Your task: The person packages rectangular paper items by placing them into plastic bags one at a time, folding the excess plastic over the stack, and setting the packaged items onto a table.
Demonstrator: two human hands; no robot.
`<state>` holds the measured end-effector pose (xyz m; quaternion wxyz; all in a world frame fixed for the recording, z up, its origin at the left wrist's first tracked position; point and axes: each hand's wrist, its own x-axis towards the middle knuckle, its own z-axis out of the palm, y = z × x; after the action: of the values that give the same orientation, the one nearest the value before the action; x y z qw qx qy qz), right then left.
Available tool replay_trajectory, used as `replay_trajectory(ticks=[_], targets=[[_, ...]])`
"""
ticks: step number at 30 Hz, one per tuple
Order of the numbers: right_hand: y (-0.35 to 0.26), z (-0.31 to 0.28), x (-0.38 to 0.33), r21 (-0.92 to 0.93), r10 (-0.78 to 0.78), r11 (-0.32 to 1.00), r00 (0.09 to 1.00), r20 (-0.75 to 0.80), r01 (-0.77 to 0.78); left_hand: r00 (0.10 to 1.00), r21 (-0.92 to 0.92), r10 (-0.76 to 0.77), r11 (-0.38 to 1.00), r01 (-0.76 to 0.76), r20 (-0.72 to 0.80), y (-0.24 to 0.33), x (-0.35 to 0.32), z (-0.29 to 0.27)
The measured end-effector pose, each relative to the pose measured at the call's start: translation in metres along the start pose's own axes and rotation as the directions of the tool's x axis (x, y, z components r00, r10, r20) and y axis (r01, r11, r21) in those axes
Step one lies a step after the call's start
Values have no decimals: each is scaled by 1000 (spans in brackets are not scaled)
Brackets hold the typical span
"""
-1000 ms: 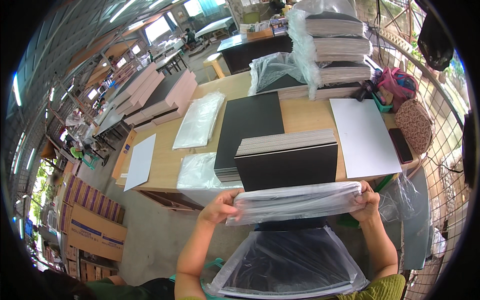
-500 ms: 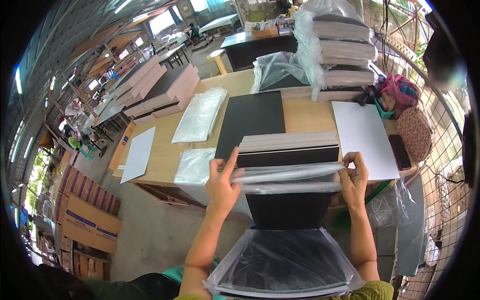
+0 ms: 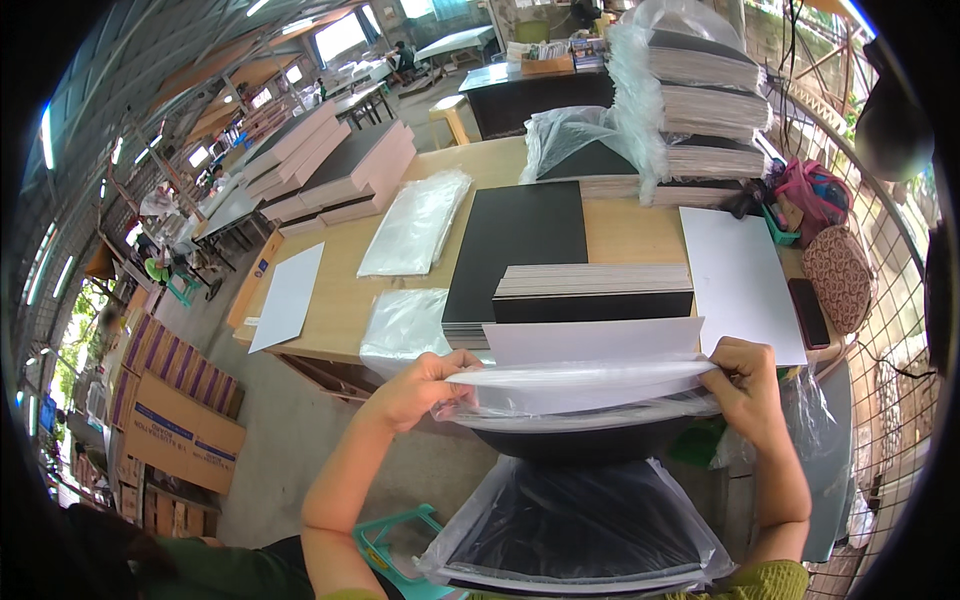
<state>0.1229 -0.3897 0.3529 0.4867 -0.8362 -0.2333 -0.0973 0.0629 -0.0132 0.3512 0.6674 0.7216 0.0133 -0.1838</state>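
My left hand (image 3: pixel 412 388) and my right hand (image 3: pixel 748 388) pinch the two ends of the mouth of a clear plastic bag (image 3: pixel 585 378), stretched sideways between them. A white-faced board (image 3: pixel 600 338) stands just behind its upper edge. Below the plastic hangs a black board surface (image 3: pixel 580 440); how far it lies inside the bag is unclear. Nearest to me, over my lap, a black board in clear plastic (image 3: pixel 590 520) lies flat. Beyond my hands, a bundle of boards (image 3: pixel 595 283) shows its pale edges, next to a flat stack of black boards (image 3: pixel 515 240).
On the wooden table (image 3: pixel 335 310) lie plastic bag packs (image 3: pixel 415 225), white sheets (image 3: pixel 738 275) and a phone (image 3: pixel 808 312). Tall plastic-covered board stacks (image 3: pixel 705 110) stand at the back. A green stool (image 3: pixel 400 545) is low left; wire mesh (image 3: pixel 880 420) runs along the right.
My hands have come lower and spread apart, drawing the plastic toward me. My left index finger, raised before, is now bent onto the bag's edge. The white-faced board now shows behind the plastic.
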Motion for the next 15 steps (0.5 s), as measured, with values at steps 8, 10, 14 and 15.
replay_trajectory(ticks=[8, 10, 14, 15], targets=[[1, -22, -13, 323, 387, 764, 797, 464, -558, 951, -212, -225, 939, 269, 211, -51, 7, -1], [15, -21, -28, 362, 345, 737, 777, 526, -571, 957, -137, -157, 971, 195, 245, -66, 4, 7], [34, -23, -57, 438, 261, 705, 779, 570, -557, 954, -131, -96, 982, 138, 283, -91, -2, 19], [45, -20, -66, 463, 241, 697, 788, 567, -547, 957, -156, -90, 978, 137, 277, -98, -4, 22]])
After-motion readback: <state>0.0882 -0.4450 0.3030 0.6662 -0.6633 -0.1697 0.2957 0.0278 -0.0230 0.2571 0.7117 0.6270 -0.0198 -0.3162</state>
